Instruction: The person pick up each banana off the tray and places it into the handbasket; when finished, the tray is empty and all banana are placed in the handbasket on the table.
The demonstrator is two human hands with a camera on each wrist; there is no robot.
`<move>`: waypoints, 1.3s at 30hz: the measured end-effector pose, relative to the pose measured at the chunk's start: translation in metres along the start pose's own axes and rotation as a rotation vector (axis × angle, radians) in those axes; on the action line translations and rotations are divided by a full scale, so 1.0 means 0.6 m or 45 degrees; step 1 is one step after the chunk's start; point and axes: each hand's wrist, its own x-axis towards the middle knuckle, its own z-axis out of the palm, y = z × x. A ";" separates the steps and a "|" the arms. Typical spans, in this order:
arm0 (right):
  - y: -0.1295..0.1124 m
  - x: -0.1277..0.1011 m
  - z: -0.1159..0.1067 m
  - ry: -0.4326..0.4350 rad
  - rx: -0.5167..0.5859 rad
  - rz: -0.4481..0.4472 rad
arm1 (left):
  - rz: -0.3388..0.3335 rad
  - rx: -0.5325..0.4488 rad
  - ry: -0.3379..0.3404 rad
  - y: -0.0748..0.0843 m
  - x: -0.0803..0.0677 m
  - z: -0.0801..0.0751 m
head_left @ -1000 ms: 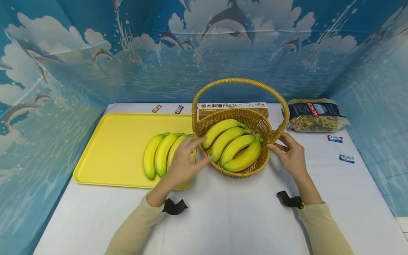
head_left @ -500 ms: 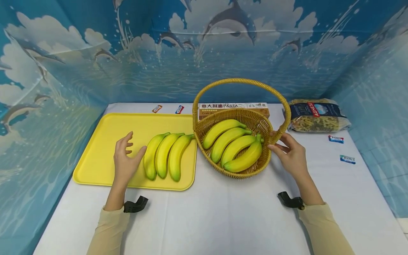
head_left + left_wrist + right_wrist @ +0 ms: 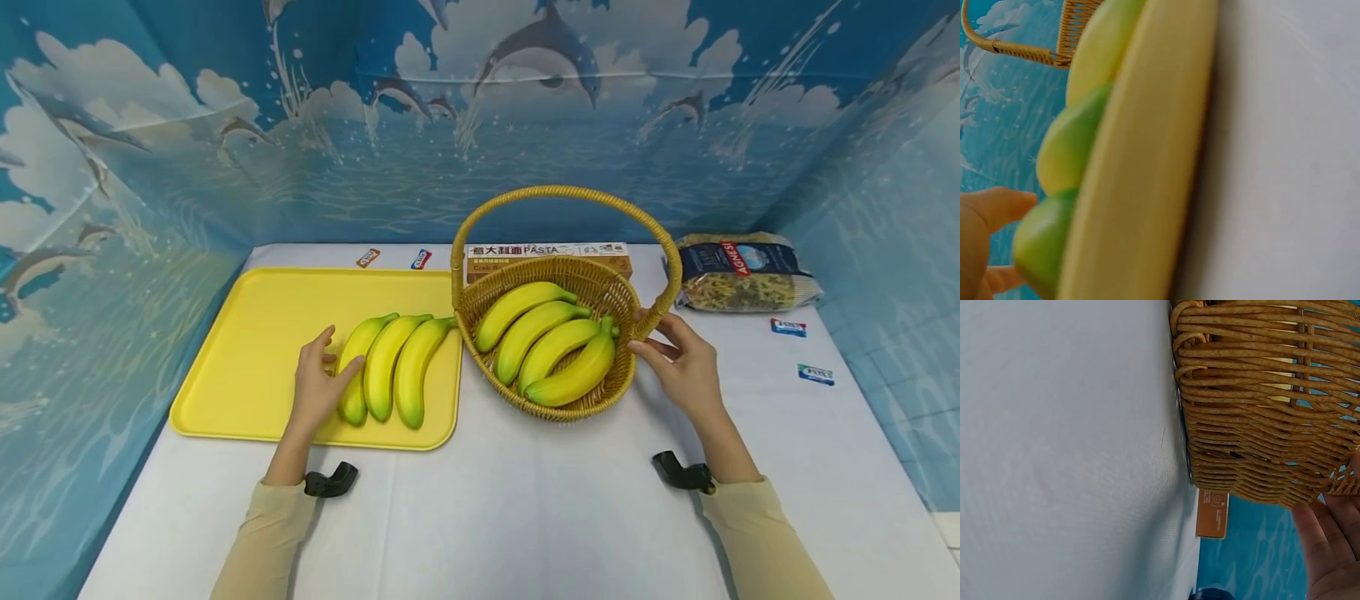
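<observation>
Resting on flat yellow plastic tray [image 3: 247,350]: bunch of three yellow-green bananas [image 3: 386,367], beside round woven wicker basket [image 3: 622,383]. Left hand [image 3: 318,387] touches leftmost banana, fingers relaxed, thumb against fruit, not gripping. Right hand [image 3: 682,362] touches basket's right rim at handle base, fingers loosely spread. Basket holds four yellow bananas [image 3: 547,342]. Orange pasta box [image 3: 547,254] behind basket; pasta bag [image 3: 742,271] on white table [image 3: 525,508], far right.

Your two bare hands, left hand [image 3: 317,390] and right hand [image 3: 686,367], long pale beige sleeves [image 3: 757,533] covering both your forearms, a small black mount [image 3: 330,482] strapped at each wrist
</observation>
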 end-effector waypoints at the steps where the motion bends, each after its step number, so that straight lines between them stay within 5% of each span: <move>1: 0.003 0.000 0.000 0.000 0.003 0.000 | -0.020 0.020 -0.018 -0.003 0.001 0.002; 8: 0.043 -0.001 0.001 0.008 0.010 0.009 | -0.079 0.094 -0.033 -0.014 0.008 0.015; 22: 0.045 -0.004 0.003 0.010 0.038 0.028 | -0.127 -0.043 0.207 -0.001 0.000 0.007; 31: 0.050 -0.004 0.000 0.011 0.012 -0.007 | 0.155 -0.203 0.354 0.096 -0.024 -0.020; 39: 0.051 -0.002 0.000 0.008 0.007 -0.011 | 0.473 -0.212 0.111 0.213 -0.035 0.018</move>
